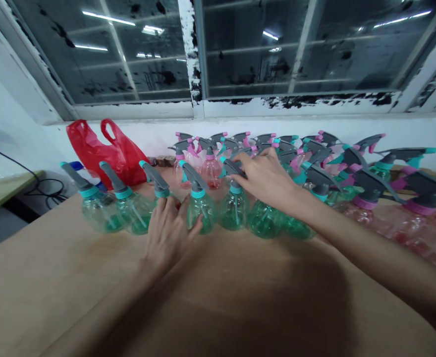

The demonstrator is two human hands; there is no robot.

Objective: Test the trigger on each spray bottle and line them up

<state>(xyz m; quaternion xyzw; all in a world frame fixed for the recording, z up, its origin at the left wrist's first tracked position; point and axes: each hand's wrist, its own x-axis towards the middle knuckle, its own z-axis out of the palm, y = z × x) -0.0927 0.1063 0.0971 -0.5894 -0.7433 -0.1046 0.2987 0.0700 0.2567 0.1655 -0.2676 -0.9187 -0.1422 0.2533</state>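
Clear green spray bottles with grey trigger heads and turquoise collars stand upright in a front row. My left hand (pixel 168 228) is closed between two of them. Its fingers lie against the third spray bottle (pixel 157 181) from the left, and its thumb crosses the lower front of the fourth spray bottle (pixel 205 210). Further right, my right hand (pixel 264 176) reaches over the row and pinches the grey head of the fifth spray bottle (pixel 235 210). Its fingertips are partly hidden behind that head. Green spray bottle (pixel 264 220) stands under my right wrist.
Pink spray bottles (pixel 211 171) and more green ones crowd behind the row and to the right. A red plastic bag (pixel 123 156) stands at the back left, by the wall under the window (pixel 307 49). Black cable (pixel 52 191) hangs beyond the table's left edge.
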